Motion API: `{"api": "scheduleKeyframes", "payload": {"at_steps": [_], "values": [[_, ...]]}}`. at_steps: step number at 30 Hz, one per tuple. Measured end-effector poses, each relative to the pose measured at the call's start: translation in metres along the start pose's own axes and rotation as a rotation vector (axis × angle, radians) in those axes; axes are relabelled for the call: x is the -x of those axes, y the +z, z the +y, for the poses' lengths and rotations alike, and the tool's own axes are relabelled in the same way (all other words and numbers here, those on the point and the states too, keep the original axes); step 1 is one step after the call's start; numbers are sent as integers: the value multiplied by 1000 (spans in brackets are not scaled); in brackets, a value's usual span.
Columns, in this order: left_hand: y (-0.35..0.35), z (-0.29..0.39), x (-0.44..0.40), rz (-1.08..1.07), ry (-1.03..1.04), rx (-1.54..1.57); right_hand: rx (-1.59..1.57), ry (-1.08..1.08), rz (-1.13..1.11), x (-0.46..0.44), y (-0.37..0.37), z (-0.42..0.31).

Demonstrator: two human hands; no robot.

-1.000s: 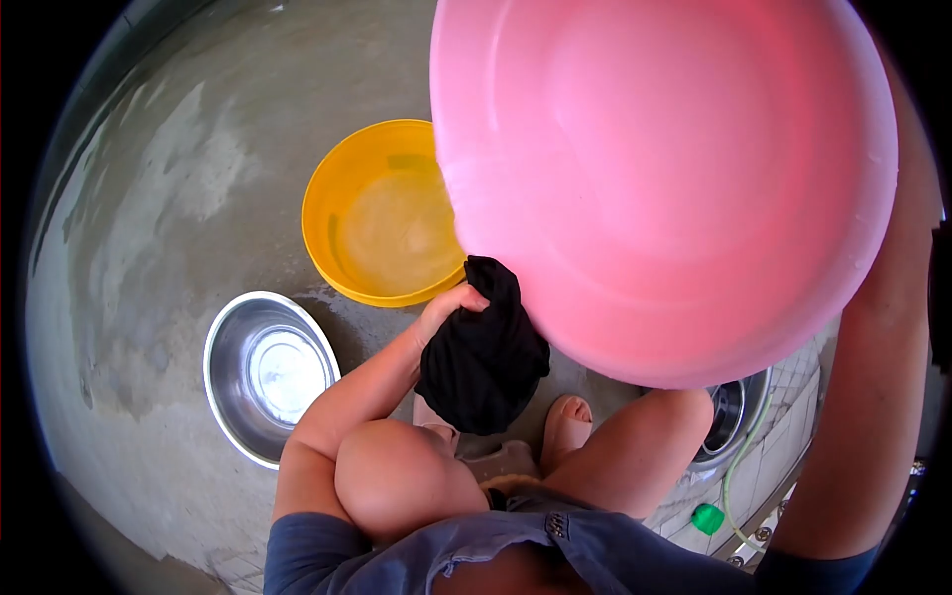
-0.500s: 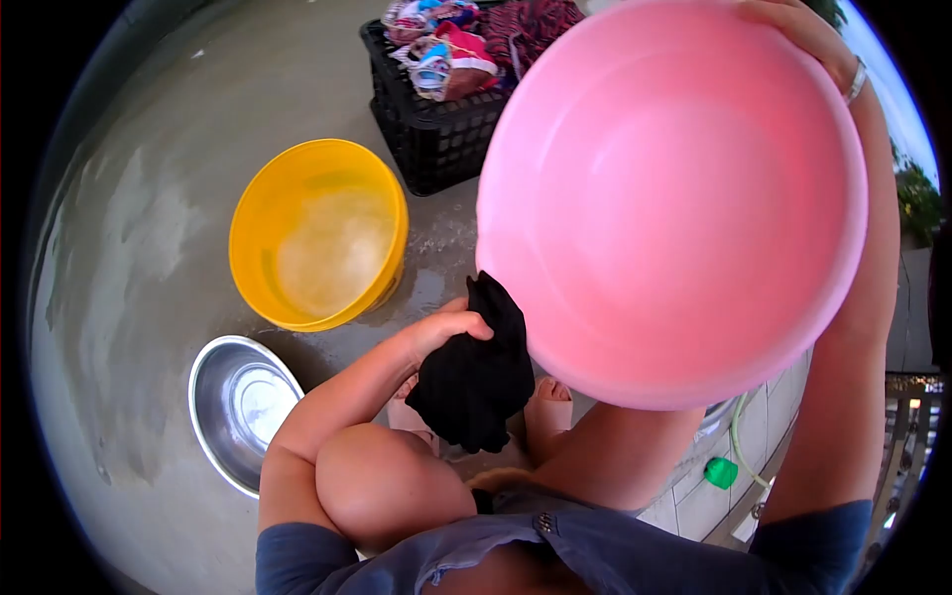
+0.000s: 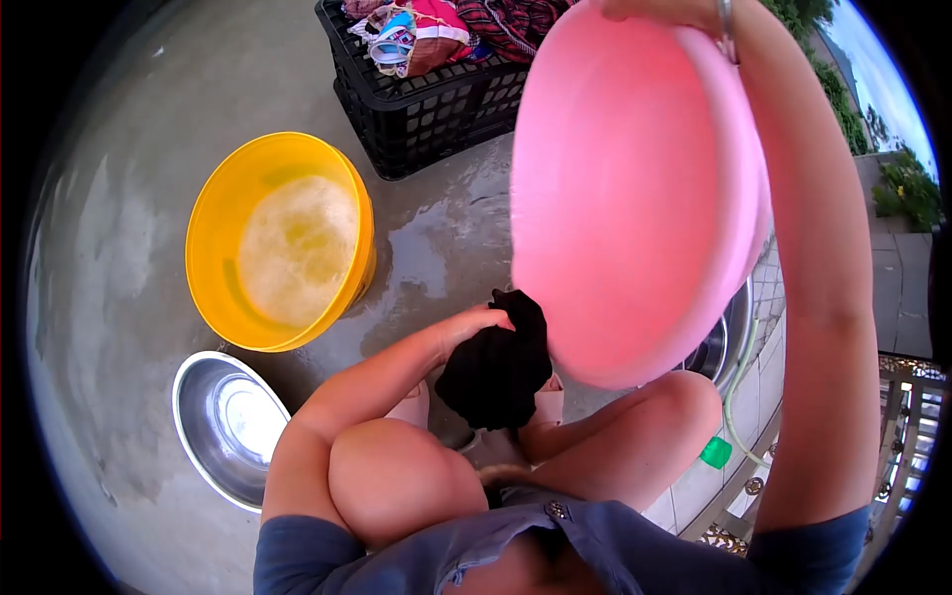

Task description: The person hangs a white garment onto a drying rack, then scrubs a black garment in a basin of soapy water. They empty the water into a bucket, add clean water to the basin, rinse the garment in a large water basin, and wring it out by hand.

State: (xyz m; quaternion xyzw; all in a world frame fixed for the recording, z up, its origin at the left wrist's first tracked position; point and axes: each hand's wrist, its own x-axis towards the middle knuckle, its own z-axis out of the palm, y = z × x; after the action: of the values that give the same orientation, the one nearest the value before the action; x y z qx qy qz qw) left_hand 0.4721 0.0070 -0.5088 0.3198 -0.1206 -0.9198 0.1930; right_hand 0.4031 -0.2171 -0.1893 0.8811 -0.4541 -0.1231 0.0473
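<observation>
gripping black cloth in the closed left hand, just beside the lower edge of the pink tub. clutching that tub, steeply tilted, by its upper rim with the right hand, partly cut off at the top of the view. on the wet floor, well to the left: yellow bucket with frothy liquid, steel bowl near it. beyond, black crate heaped with clothes.

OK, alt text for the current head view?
Right hand holds up a tilted pink basin; left hand grips a black cloth. On the wet floor: yellow tub of cloudy liquid, metal basin, black crate piled with fabric.
</observation>
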Motion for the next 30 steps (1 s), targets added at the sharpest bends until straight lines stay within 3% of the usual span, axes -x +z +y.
{"api": "scheduleKeyframes", "payload": {"at_steps": [3, 5, 8, 10, 11, 13, 15, 18, 20, 22, 23, 25, 26, 27, 30], "values": [[-2, 1, 2, 21, -43, -72, 27, 184, -48, -7, 18, -17], [2, 1, 12, 230, 4, -152, -39, 179, 15, -3, 24, -14], [-16, -1, 22, 226, 89, -89, -165, 167, 143, 4, 46, 6], [-3, 17, 48, 174, 230, 47, -589, 216, 17, 13, 72, 38], [-2, 22, 57, 182, 199, 149, -670, 199, -104, 25, 76, 43], [5, 40, 75, 167, 180, 283, -984, 291, 123, 42, 145, 73], [18, 57, 82, 138, 295, 230, -1405, 344, 134, 72, 198, 74], [3, 58, 55, 266, 303, 342, -1720, 402, 275, 112, 294, 71], [-1, 68, 39, 297, 361, 177, -1829, 494, 374, 129, 339, 65], [6, 72, 23, 668, 394, -123, -1966, 632, 502, 138, 374, 56], [21, 78, 23, 713, 330, -275, -2009, 665, 553, 142, 388, 50], [24, 85, 10, 629, 260, -603, -1891, 687, 671, 145, 424, 42], [18, 85, 1, 640, 192, -840, -1512, 589, 660, 148, 444, 40], [19, 82, -10, 587, 145, -917, -1357, 684, 421, 156, 417, 33], [50, 29, -50, 127, 51, -1540, -757, 784, 309, 149, 414, 29]]}}
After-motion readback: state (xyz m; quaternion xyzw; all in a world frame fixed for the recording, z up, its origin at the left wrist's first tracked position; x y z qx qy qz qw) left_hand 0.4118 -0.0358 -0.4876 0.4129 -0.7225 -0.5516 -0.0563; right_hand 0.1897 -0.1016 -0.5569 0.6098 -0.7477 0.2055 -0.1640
